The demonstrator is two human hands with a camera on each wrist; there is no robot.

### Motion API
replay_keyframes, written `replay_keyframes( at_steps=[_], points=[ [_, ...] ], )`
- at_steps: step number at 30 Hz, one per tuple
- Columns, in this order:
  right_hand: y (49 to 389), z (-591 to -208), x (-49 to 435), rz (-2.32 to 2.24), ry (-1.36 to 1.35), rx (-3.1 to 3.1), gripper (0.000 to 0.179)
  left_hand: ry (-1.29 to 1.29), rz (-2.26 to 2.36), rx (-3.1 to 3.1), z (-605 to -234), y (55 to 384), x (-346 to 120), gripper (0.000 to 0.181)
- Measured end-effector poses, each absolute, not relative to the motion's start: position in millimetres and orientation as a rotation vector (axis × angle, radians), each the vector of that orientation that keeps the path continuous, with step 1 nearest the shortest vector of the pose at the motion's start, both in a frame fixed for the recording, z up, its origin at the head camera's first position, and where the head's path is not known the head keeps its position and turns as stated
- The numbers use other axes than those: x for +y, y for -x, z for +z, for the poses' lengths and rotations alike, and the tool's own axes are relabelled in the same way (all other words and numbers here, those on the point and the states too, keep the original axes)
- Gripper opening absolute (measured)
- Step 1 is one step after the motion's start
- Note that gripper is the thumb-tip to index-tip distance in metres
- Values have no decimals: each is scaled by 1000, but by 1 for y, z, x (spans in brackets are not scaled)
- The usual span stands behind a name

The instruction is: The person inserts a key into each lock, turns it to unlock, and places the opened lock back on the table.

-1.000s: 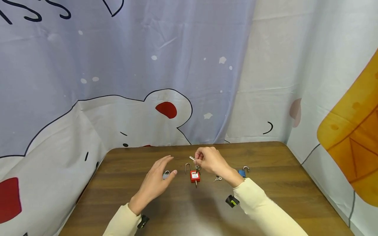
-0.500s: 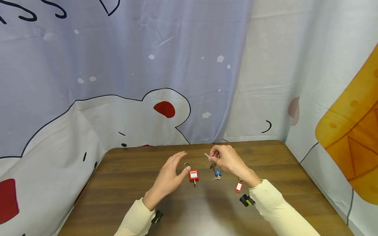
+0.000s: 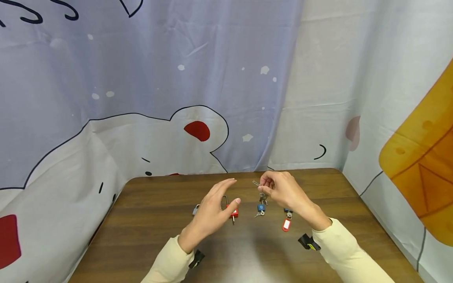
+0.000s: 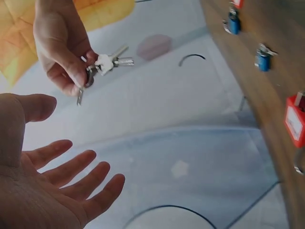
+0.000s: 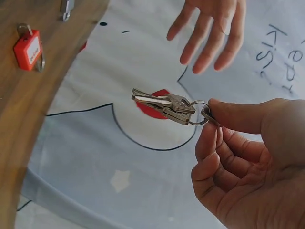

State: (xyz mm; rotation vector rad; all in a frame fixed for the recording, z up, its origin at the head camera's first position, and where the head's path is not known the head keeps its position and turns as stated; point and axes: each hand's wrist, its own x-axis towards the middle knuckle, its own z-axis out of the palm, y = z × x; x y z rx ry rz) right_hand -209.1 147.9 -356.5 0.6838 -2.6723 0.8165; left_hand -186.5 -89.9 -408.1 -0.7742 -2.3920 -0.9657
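My right hand (image 3: 284,190) pinches one key of a bunch between thumb and forefinger. The other keys (image 5: 167,105) dangle from the metal ring in the right wrist view. In the head view the bunch is close over a small blue padlock (image 3: 261,208), which has a key in it. My left hand (image 3: 211,210) is raised with fingers spread, holding nothing. It overlaps a red padlock (image 3: 235,213), whose shackle is open and which has a key at its lower end. In the left wrist view, the bunch (image 4: 106,64) hangs beyond my left fingers.
A grey padlock (image 3: 196,210) lies left of the red one. Right of the blue padlock, a red key tag (image 3: 286,225) lies below another blue padlock partly behind my right wrist. Printed curtains (image 3: 198,78) hang behind the wooden table (image 3: 159,196).
Both hands have moved right. My right hand has carried the keys from above the red padlock to above the blue one; my left hand now overlaps the red padlock, uncovering the grey one.
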Motion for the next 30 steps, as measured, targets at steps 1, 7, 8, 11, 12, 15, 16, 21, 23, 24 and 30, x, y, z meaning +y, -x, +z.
replay_keyframes(
  at_steps=[1, 7, 8, 11, 12, 15, 16, 21, 23, 24, 30],
  points=[
    [207, -355, 147, 809, -700, -2661, 13, 793, -966, -2375, -405, 184, -89, 53],
    [195, -345, 143, 784, -819, -2584, 14, 869, -941, -2304, -392, 175, -84, 51],
    [192, -343, 142, 784, -837, -2571, 14, 882, -941, -2286, -390, 174, -83, 50],
    [185, -338, 140, 786, -882, -2536, 15, 919, -957, -2231, -386, 171, -82, 47],
    [182, -336, 139, 787, -897, -2525, 16, 927, -963, -2215, -385, 171, -81, 46],
    [175, -331, 137, 786, -945, -2499, 16, 947, -998, -2180, -381, 168, -81, 42],
    [173, -329, 136, 785, -965, -2490, 17, 955, -1013, -2169, -380, 168, -80, 39],
    [165, -324, 134, 767, -1049, -2456, 18, 970, -1069, -2154, -375, 163, -80, 20],
    [164, -323, 134, 756, -1074, -2446, 19, 969, -1077, -2153, -374, 162, -81, 14],
    [163, -322, 133, 753, -1086, -2442, 19, 968, -1082, -2153, -374, 161, -81, 12],
    [162, -323, 132, 749, -1146, -2435, 20, 982, -1106, -2159, -374, 160, -83, 8]
  ],
)
